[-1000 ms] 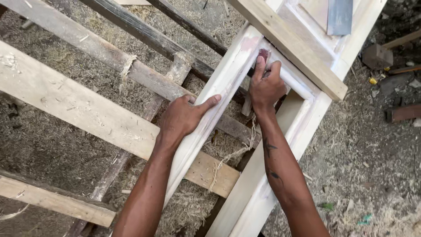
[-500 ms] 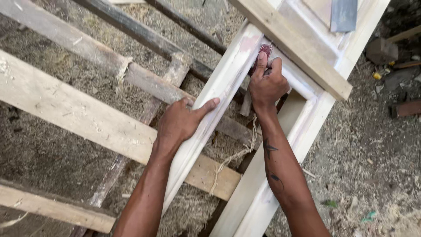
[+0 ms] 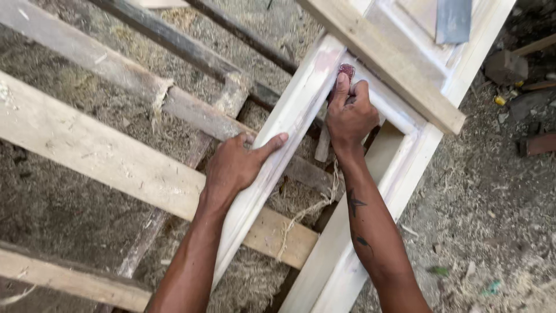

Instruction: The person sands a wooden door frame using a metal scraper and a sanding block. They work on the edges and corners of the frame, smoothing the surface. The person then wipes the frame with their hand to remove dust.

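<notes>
Head view: the right hand [image 3: 349,119] pinches a folded reddish sandpaper piece [image 3: 346,72] against the inner moulding of the white-primed door frame [image 3: 301,110], near 1 o'clock. The left hand [image 3: 236,164], fingers spread, presses on the stile at the centre. It is better to keep short strokes along the groove, with even pressure, and the steadying hand firm.

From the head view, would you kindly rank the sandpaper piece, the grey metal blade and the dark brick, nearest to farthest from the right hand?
Right hand:
1. Sandpaper piece, under its fingertips.
2. Grey metal blade, upper right on the frame.
3. Dark brick, far right on the ground.
</notes>
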